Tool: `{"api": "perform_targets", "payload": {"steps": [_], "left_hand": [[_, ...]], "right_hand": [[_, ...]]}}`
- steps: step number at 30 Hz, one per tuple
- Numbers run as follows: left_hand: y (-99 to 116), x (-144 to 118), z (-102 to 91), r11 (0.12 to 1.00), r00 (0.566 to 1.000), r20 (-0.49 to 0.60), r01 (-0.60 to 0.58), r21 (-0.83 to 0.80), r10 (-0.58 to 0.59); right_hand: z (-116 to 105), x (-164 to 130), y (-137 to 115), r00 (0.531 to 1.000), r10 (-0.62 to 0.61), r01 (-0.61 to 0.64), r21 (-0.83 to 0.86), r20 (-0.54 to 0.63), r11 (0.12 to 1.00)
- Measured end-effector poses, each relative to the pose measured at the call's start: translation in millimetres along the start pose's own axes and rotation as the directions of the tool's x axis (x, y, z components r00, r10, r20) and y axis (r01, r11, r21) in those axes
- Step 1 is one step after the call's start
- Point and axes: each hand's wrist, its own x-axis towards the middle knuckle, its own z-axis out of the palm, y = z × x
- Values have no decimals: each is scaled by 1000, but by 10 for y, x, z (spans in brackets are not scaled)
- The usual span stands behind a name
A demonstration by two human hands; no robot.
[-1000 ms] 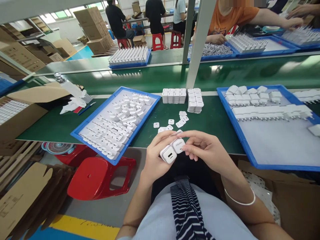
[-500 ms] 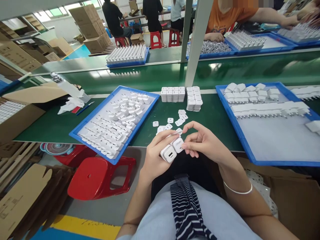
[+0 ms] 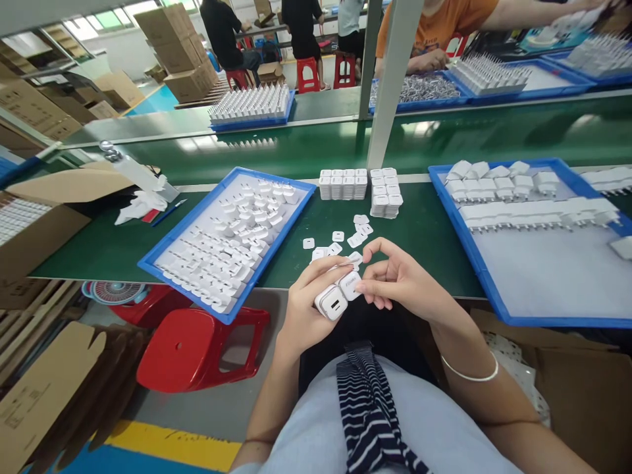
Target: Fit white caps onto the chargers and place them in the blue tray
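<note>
My left hand [image 3: 310, 299] is closed around two white chargers side by side. The nearer charger [image 3: 332, 303] has a dark slot and a smaller port on its end face. On the other charger [image 3: 350, 286], the end face carries faint lettering. My right hand [image 3: 397, 276] has its thumb against that second charger's face and its other fingers bent; the index finger is raised apart. Just beyond my hands, several loose white face plates [image 3: 334, 249] lie on the green bench [image 3: 291, 266]. My fingers partly hide the chargers' sides.
To the left, a blue-rimmed tray [image 3: 227, 316] holds rows of white chargers. Another blue tray [image 3: 498, 299] with white chargers is at right. Stacked face plates [image 3: 343, 184] stand by a post [image 3: 390, 99]. A red stool [image 3: 180, 352] is below left. A person in orange [image 3: 461, 20] works across the bench.
Both hands and the chargers stay almost in place, with a slight turn of the far charger so its lettering shows more. The person across has shifted an arm.
</note>
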Motion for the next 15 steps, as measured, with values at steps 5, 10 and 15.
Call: {"api": "perform_targets", "payload": {"steps": [5,10,15], "left_hand": [[-34,-9,12,999,999,-12,36,-34,-36],[-51,-22,26,998,999,-3,45,-43,-45],[-59,-26,39,997,999,0,54,-47,-54]], "right_hand": [[12,14,10,999,-9,9,-5,-38,1000],[1,2,4,1000,9,-10,-21,-28,1000],[3,-2,14,999,11,-11,-11,-39,1000]]}}
